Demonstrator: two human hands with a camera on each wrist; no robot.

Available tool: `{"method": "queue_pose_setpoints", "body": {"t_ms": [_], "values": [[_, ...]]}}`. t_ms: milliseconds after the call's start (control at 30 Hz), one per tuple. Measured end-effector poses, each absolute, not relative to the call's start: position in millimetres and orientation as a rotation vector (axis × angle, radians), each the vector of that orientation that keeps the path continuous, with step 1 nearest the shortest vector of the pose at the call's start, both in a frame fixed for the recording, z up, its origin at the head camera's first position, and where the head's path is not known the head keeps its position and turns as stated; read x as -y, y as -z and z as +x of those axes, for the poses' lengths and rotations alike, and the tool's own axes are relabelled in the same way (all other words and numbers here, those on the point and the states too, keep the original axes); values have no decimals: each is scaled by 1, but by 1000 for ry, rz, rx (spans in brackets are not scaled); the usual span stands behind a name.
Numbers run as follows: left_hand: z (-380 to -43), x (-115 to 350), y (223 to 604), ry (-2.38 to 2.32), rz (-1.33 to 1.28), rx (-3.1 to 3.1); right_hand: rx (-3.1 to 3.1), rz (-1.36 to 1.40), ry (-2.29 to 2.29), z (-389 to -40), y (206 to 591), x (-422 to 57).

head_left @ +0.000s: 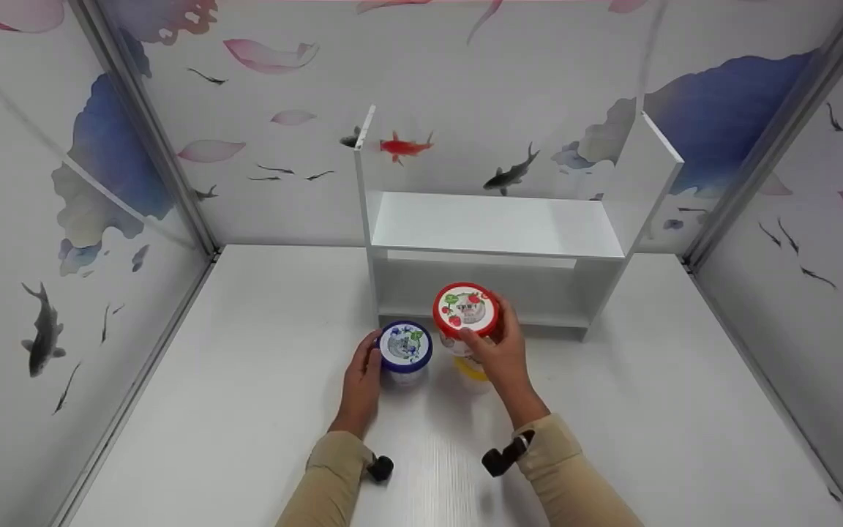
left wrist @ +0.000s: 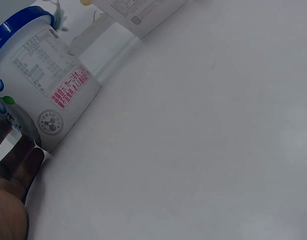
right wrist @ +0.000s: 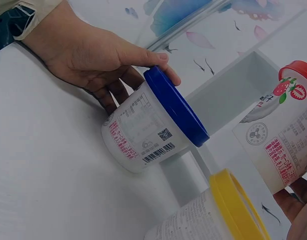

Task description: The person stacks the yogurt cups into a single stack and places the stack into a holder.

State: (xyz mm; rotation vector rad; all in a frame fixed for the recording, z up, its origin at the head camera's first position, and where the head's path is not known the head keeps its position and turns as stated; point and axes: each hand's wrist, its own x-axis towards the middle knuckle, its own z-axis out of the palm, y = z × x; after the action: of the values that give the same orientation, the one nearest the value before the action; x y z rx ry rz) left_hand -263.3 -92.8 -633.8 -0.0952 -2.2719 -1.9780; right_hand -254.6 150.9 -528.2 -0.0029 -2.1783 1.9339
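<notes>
In the head view my left hand holds a white tub with a blue lid at its left side. The lid has a blueberry print, and the tub stands on the table. In the right wrist view, the thumb and a finger lie at the lid's edge, other fingers on the side. My right hand grips a tub with a red lid and strawberry print, raised off the table. Partly hidden beneath it is a tub with a yellow lid, standing on the table.
A white shelf unit with tall side panels stands right behind the tubs. The white tabletop is bounded by printed walls at the back and both sides.
</notes>
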Motion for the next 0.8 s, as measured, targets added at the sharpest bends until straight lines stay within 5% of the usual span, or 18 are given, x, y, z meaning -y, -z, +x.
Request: {"method": "queue_pose_setpoints", "body": {"t_ms": [800], "values": [[-261, 93, 631, 1964, -67, 2313, 2167, 63, -1962, -258, 528, -119]]}}
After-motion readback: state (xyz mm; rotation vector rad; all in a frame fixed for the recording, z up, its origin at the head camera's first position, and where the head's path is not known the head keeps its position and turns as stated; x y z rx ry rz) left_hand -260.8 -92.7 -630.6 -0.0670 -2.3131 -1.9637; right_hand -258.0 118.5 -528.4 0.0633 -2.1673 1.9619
